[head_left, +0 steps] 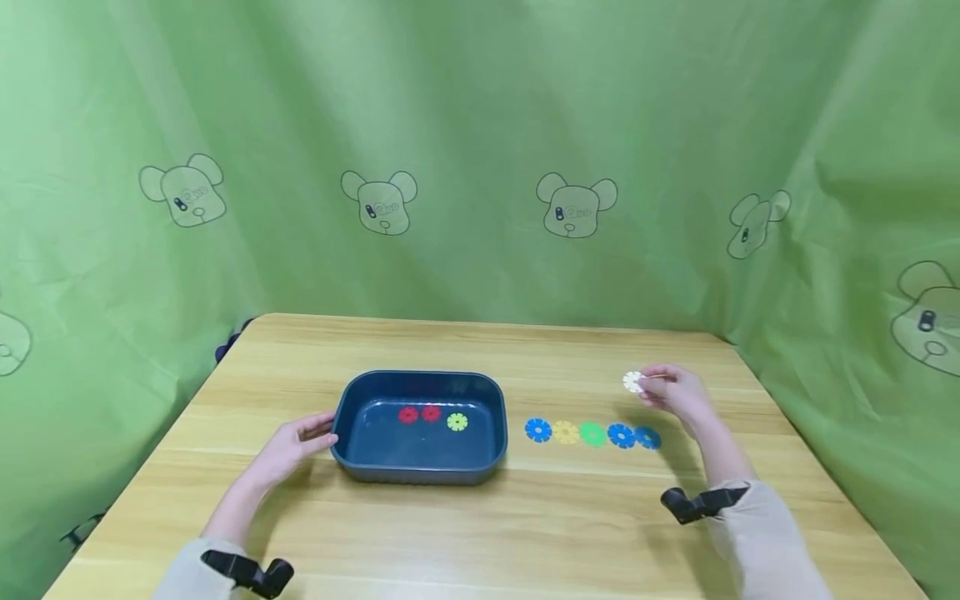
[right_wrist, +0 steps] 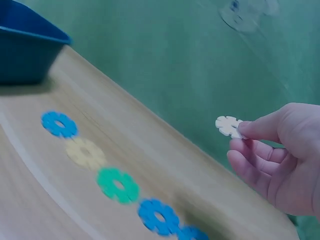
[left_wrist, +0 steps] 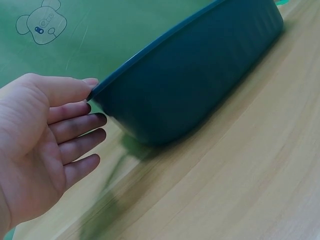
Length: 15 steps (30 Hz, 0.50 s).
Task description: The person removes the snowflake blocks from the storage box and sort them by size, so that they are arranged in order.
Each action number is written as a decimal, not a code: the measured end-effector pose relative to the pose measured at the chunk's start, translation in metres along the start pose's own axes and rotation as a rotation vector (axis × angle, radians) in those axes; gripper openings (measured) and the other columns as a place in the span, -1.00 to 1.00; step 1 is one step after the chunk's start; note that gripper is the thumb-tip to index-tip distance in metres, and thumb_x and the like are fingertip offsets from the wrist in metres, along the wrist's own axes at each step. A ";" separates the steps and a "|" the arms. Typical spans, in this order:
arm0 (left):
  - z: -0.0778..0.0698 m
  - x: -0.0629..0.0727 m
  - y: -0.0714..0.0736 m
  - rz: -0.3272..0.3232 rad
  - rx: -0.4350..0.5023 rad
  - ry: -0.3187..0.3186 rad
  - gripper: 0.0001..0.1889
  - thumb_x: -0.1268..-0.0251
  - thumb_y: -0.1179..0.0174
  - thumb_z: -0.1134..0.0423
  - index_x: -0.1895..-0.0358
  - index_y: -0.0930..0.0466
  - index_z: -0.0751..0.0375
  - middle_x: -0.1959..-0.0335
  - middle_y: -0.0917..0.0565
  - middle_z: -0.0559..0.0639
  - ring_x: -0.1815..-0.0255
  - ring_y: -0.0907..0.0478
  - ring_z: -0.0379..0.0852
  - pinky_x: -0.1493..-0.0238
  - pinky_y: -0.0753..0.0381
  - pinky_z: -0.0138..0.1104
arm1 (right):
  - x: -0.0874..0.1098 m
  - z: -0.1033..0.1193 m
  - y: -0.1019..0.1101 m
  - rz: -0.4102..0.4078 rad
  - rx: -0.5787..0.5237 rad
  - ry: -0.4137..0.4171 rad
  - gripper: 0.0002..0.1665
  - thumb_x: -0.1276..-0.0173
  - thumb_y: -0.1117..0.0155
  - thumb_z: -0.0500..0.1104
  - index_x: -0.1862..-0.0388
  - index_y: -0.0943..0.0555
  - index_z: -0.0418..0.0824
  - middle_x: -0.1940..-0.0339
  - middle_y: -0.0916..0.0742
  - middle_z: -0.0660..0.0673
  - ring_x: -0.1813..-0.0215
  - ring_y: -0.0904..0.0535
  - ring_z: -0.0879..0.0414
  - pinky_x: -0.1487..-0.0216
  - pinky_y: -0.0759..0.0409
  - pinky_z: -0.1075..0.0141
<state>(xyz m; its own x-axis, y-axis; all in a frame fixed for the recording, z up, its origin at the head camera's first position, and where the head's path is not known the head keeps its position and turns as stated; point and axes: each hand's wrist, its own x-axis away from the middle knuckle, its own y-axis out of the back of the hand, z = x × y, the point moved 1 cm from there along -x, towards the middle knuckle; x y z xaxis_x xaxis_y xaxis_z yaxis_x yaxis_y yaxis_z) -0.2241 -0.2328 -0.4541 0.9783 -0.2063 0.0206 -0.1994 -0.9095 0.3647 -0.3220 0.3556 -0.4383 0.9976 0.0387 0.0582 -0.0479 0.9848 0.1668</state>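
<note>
My right hand (head_left: 678, 393) pinches a white snowflake disc (right_wrist: 228, 126) between thumb and fingertips, held up over the right part of the table. In the head view, a row of flat snowflake discs lies to the left of and nearer than that hand: a blue disc (head_left: 537, 430), a yellow disc (head_left: 566, 432), a green disc (head_left: 592, 434), then two more blue ones touching or overlapping. My left hand (left_wrist: 45, 135) holds the left rim of a dark blue plastic basin (left_wrist: 195, 75), thumb on the edge and fingers below it. Inside the basin are two red discs (head_left: 408, 414) and a yellow-green disc (head_left: 457, 422).
The wooden table (head_left: 420, 533) carries the basin left of the middle, with the row of discs to its right. A green curtain (head_left: 480, 100) with printed bear heads hangs behind the table and along its sides. Black camera straps (head_left: 247, 573) circle both sleeves.
</note>
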 end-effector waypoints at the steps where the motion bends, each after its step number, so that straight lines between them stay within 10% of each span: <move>1: 0.000 0.000 0.000 0.001 -0.003 0.002 -0.43 -0.31 -0.12 0.25 -0.26 -0.23 0.57 -0.22 -0.37 0.41 -0.26 -0.29 0.25 -0.24 -0.29 -0.03 | -0.005 -0.011 0.010 -0.010 -0.011 -0.011 -0.68 -0.14 -0.39 -0.18 0.17 -0.52 -0.24 0.40 -0.68 -0.03 0.35 -0.65 0.15 0.25 -0.65 0.31; 5: -0.001 0.002 0.001 0.002 -0.003 0.012 -0.42 -0.32 -0.12 0.22 -0.27 -0.22 0.56 -0.23 -0.37 0.40 -0.26 -0.28 0.24 -0.25 -0.28 -0.02 | -0.013 -0.041 0.040 -0.058 -0.004 -0.067 -0.63 -0.06 -0.45 -0.10 0.19 -0.52 -0.16 0.41 -0.68 0.00 0.35 -0.64 0.19 0.26 -0.64 0.36; 15: -0.001 0.002 0.000 0.000 -0.008 0.004 -0.43 -0.32 -0.11 0.24 -0.26 -0.23 0.56 -0.22 -0.37 0.41 -0.26 -0.29 0.25 -0.25 -0.29 -0.03 | 0.041 -0.017 0.029 -0.114 0.338 -0.113 -0.58 -0.29 -0.17 -0.24 0.06 -0.43 -0.59 0.52 -0.64 0.06 0.46 -0.56 0.25 0.45 -0.57 0.37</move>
<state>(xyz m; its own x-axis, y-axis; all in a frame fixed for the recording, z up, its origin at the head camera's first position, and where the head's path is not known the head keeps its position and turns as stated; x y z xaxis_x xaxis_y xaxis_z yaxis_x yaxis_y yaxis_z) -0.2227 -0.2333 -0.4531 0.9785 -0.2048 0.0247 -0.1991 -0.9064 0.3725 -0.2811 0.3891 -0.4477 0.9864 -0.1055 0.1262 0.0300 0.8697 0.4927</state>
